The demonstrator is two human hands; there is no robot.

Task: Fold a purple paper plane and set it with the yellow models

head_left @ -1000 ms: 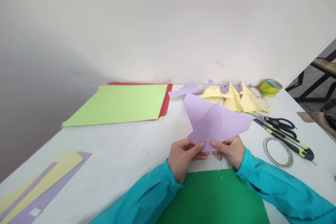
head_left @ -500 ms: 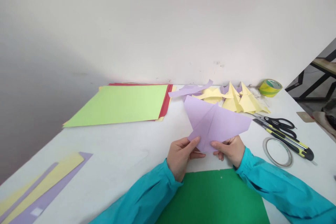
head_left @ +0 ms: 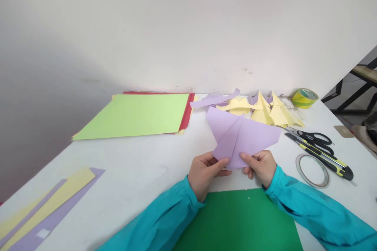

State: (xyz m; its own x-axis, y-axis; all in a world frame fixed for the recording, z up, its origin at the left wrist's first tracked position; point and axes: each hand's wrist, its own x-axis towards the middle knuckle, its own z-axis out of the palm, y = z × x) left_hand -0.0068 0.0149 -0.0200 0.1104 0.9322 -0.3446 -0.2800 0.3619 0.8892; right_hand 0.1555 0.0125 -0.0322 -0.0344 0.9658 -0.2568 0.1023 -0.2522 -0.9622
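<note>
1. Two hands are in view, one sheet between them. The left hand [head_left: 205, 174] is nearly closed, its thumb on top and its fingers underneath, pinching the lower left edge of the folded purple paper [head_left: 257, 135].
2. The right hand [head_left: 260, 166] is also nearly closed, its thumb pressed on the paper's lower edge and its fingers curled beneath, the two thumbs a little apart.
3. That one purple paper is tilted up above the white table [head_left: 141, 164], with creases meeting at a point near its top middle.
4. One dark green sheet [head_left: 241, 219] lies flat nearest the person, partly under the left sleeve [head_left: 159, 215]; there are two blue sleeves, the other being the right sleeve [head_left: 318, 208].
5. At the far left is a stack, with one light green sheet [head_left: 138, 113] on top and red paper [head_left: 186, 115] showing from under it.
6. At the near left lie two yellow strips and two purple strips [head_left: 70, 200], partly blurred.
7. Behind the held paper are two peaked yellow folds [head_left: 260, 111] beside more yellow and purple scraps [head_left: 216, 100], too overlapped to count.
8. On the right are one pair of scissors [head_left: 312, 138], one utility knife [head_left: 332, 161] and two tape rolls: one clear roll [head_left: 299, 170] near the knife, one yellow-green roll [head_left: 303, 101] by the wall [head_left: 188, 31].
</note>
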